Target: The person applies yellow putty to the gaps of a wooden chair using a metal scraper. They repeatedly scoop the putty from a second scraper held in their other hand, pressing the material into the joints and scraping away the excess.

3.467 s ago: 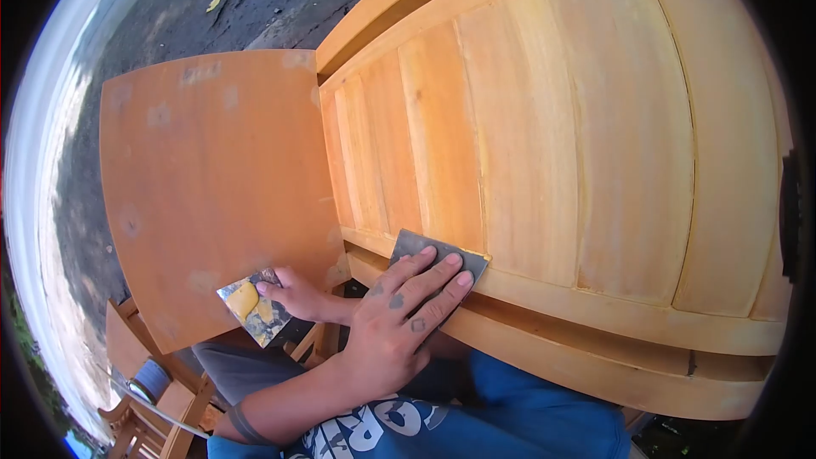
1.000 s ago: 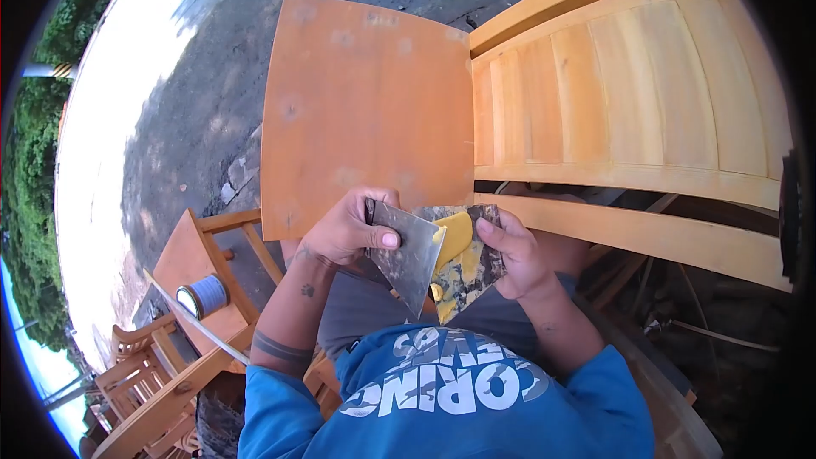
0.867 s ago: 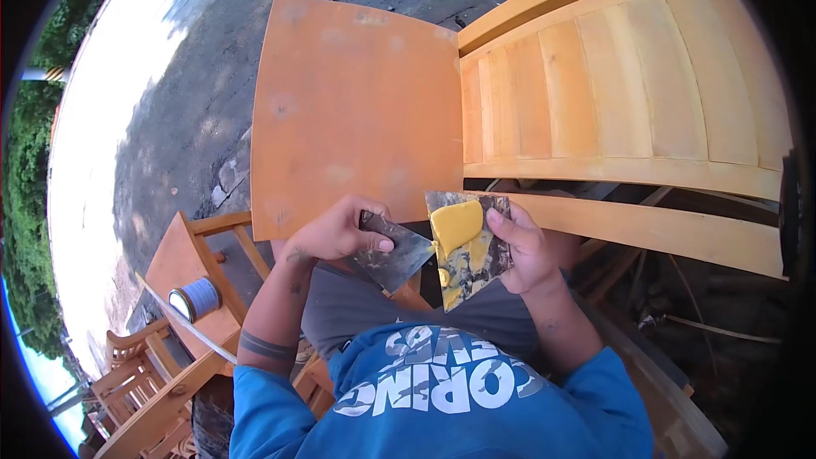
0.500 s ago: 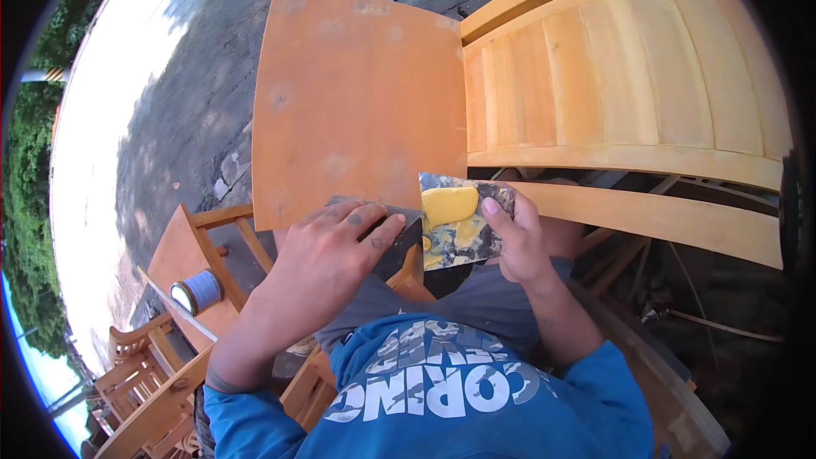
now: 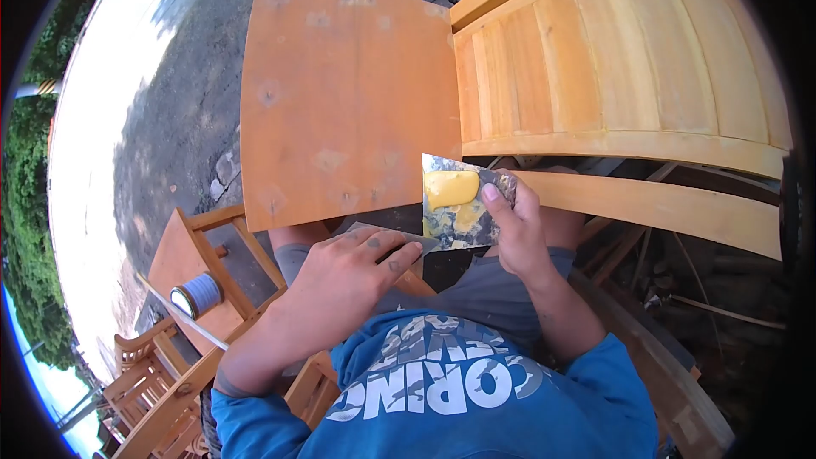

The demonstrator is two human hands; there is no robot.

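My right hand (image 5: 520, 225) grips a flat, stained putty board (image 5: 463, 225) by its right edge, thumb on top. A thick smear of yellow putty (image 5: 452, 188) lies on it. My left hand (image 5: 357, 268) is closed on a thin grey scraper (image 5: 425, 244), mostly covered by the fingers, whose tip is close to the board's lower left edge. Just beyond both hands is an orange-brown wooden panel (image 5: 348, 102) with several pale filled patches; the board overlaps its near right corner.
A slatted wooden panel (image 5: 612, 59) adjoins on the right, with a wooden rail (image 5: 663, 204) below it. At left, a tin can (image 5: 197, 295) lies on its side on a wooden piece (image 5: 183, 259). Wooden chairs (image 5: 136, 374) stand at lower left, beside paved ground (image 5: 178, 136).
The putty board has shifted slightly up, away from my body. My left hand has moved slightly down and right, off the panel's near edge, and the scraper shows beside the board.
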